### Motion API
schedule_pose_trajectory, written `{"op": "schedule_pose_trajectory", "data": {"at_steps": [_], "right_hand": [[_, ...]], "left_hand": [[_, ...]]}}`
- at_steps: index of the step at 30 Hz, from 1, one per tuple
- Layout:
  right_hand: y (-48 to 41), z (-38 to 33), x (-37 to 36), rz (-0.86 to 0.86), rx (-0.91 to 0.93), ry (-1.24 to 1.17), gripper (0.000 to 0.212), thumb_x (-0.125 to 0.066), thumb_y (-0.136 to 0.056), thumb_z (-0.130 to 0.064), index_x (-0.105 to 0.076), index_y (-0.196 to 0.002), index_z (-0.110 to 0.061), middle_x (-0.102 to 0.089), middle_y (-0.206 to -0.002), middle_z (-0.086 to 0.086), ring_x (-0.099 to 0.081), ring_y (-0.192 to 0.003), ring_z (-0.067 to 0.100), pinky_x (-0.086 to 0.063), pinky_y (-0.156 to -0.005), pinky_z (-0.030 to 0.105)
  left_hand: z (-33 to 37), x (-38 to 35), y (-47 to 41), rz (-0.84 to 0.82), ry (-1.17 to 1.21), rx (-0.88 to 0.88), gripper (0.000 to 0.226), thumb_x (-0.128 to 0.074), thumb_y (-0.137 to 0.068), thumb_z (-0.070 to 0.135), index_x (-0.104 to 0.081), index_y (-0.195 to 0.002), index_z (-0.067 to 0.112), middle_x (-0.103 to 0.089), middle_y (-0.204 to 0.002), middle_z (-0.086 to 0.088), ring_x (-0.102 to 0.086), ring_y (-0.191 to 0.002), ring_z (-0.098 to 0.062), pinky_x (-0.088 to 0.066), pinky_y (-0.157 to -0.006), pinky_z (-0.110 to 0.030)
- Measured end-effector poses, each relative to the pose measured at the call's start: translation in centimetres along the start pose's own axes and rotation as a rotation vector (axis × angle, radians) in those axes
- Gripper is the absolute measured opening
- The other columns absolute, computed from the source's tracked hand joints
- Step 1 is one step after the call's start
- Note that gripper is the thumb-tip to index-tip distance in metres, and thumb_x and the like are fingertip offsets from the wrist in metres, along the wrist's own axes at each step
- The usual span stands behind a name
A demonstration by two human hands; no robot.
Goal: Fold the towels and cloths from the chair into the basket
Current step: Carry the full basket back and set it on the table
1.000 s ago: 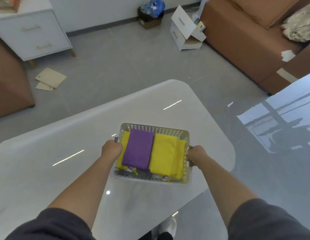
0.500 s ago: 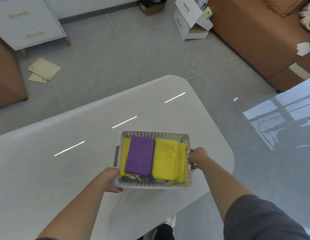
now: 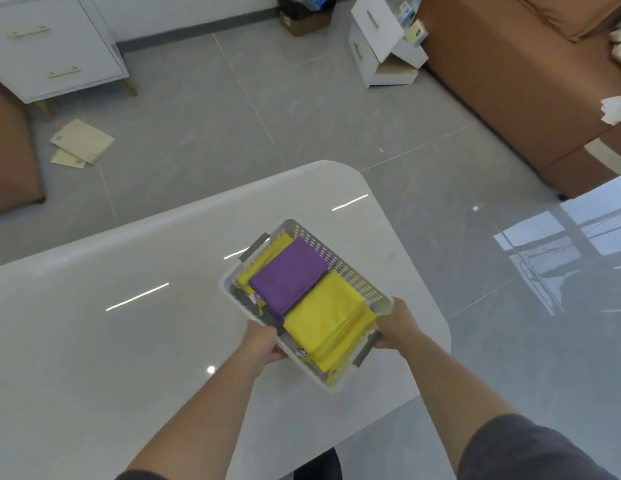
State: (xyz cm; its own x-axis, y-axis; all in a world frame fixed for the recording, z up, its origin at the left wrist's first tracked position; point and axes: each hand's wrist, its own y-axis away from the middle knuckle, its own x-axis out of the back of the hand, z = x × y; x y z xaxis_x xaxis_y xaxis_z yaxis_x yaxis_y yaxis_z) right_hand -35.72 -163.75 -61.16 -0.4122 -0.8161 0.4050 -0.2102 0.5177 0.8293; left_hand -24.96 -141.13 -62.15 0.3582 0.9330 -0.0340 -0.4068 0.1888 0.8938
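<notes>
A white perforated basket (image 3: pixel 340 259) sits turned at an angle on the white table (image 3: pixel 129 323). Inside lie a folded purple cloth (image 3: pixel 290 277), a folded yellow cloth (image 3: pixel 328 318) beside it, and another yellow cloth (image 3: pixel 264 259) under the purple one. My left hand (image 3: pixel 262 344) grips the basket's near long rim. My right hand (image 3: pixel 395 323) grips the rim at the right corner, beside a grey handle (image 3: pixel 366 349). The chair is not in view.
The table's rounded corner (image 3: pixel 337 168) and right edge fall off to a glossy grey floor. A brown sofa (image 3: pixel 510 81) stands far right, a white drawer unit (image 3: pixel 52 46) far left, and an overturned white cabinet (image 3: pixel 382 46) and cardboard sheets (image 3: pixel 82 142) lie on the floor.
The basket has been rotated so its right end swings toward me and now lies diagonal. My left hand left the side handle for the near rim; my right hand moved with the basket's end.
</notes>
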Motion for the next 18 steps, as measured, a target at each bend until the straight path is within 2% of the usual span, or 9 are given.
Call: {"op": "schedule_pose_trajectory", "data": {"at_steps": [2,4,6,8,11,13,15,18], "right_hand": [[-0.7,-0.4,0.7,-0.007,0.031,-0.024,0.026,-0.058,-0.068,0.000,-0.062,-0.093,-0.002,-0.060,-0.068,0.013,-0.065,-0.058,0.029,-0.059,-0.056,0.046],[-0.2,-1.5,1.5,0.014,0.025,-0.096,0.022,-0.057,-0.071,0.005,-0.061,-0.091,-0.003,-0.062,-0.077,0.016,-0.069,-0.072,0.036,-0.060,-0.063,0.049],[-0.6,-2.2,2.1,0.037,0.035,-0.179,0.019,-0.057,-0.074,0.010,-0.055,-0.086,-0.005,-0.061,-0.081,0.017,-0.068,-0.082,0.038,-0.059,-0.070,0.050],[-2.0,-2.8,2.4,0.047,0.029,-0.276,0.026,-0.057,-0.074,0.013,-0.054,-0.095,-0.003,-0.062,-0.091,0.020,-0.067,-0.085,0.039,-0.058,-0.070,0.055],[-4.0,-3.7,3.1,0.053,0.037,-0.412,0.038,-0.055,-0.072,0.013,-0.051,-0.106,-0.003,-0.059,-0.100,0.021,-0.064,-0.080,0.039,-0.058,-0.064,0.052],[-4.7,-4.7,3.9,0.044,0.050,-0.465,0.032,-0.053,-0.072,0.015,-0.056,-0.100,-0.001,-0.061,-0.094,0.022,-0.063,-0.073,0.036,-0.056,-0.061,0.047],[-5.0,-5.7,4.8,0.062,0.067,-0.457,0.022,-0.051,-0.080,0.015,-0.056,-0.091,-0.004,-0.060,-0.084,0.019,-0.062,-0.072,0.035,-0.058,-0.058,0.046],[-5.4,-6.6,5.7,0.055,0.082,-0.466,0.024,-0.043,-0.087,0.016,-0.052,-0.083,-0.005,-0.055,-0.076,0.016,-0.057,-0.068,0.031,-0.054,-0.043,0.037]], "left_hand": [[1.2,-1.1,-0.8,0.029,0.004,-0.082,0.027,-0.056,-0.087,0.004,-0.055,-0.113,0.013,-0.068,-0.096,-0.015,-0.066,-0.074,-0.025,-0.057,-0.053,-0.034],[2.7,-1.7,-1.7,0.024,-0.012,-0.138,0.033,-0.060,-0.087,0.010,-0.051,-0.118,0.016,-0.065,-0.101,-0.014,-0.064,-0.075,-0.023,-0.058,-0.066,-0.038],[3.6,-3.0,-2.4,-0.013,-0.094,-0.146,0.037,-0.059,-0.090,0.016,-0.046,-0.123,0.025,-0.062,-0.105,-0.009,-0.063,-0.086,-0.025,-0.058,-0.074,-0.042],[3.8,-5.0,-2.7,-0.051,-0.221,-0.151,0.046,-0.064,-0.085,0.026,-0.040,-0.124,0.035,-0.060,-0.113,-0.008,-0.062,-0.101,-0.029,-0.056,-0.082,-0.045],[4.0,-7.5,-4.3,0.028,-0.368,-0.257,0.046,-0.055,-0.095,0.028,-0.035,-0.136,0.029,-0.053,-0.126,-0.010,-0.054,-0.113,-0.031,-0.050,-0.094,-0.049],[5.0,-8.8,-5.5,0.043,-0.390,-0.283,0.046,-0.052,-0.097,0.026,-0.033,-0.139,0.024,-0.051,-0.127,-0.011,-0.052,-0.115,-0.032,-0.049,-0.096,-0.049],[6.1,-9.8,-6.5,0.041,-0.415,-0.279,0.050,-0.053,-0.095,0.028,-0.032,-0.140,0.024,-0.050,-0.129,-0.013,-0.052,-0.116,-0.034,-0.049,-0.095,-0.052],[7.4,-11.0,-7.5,0.042,-0.428,-0.243,0.046,-0.053,-0.095,0.029,-0.033,-0.136,0.024,-0.050,-0.125,-0.015,-0.056,-0.109,-0.036,-0.056,-0.080,-0.053]]}}
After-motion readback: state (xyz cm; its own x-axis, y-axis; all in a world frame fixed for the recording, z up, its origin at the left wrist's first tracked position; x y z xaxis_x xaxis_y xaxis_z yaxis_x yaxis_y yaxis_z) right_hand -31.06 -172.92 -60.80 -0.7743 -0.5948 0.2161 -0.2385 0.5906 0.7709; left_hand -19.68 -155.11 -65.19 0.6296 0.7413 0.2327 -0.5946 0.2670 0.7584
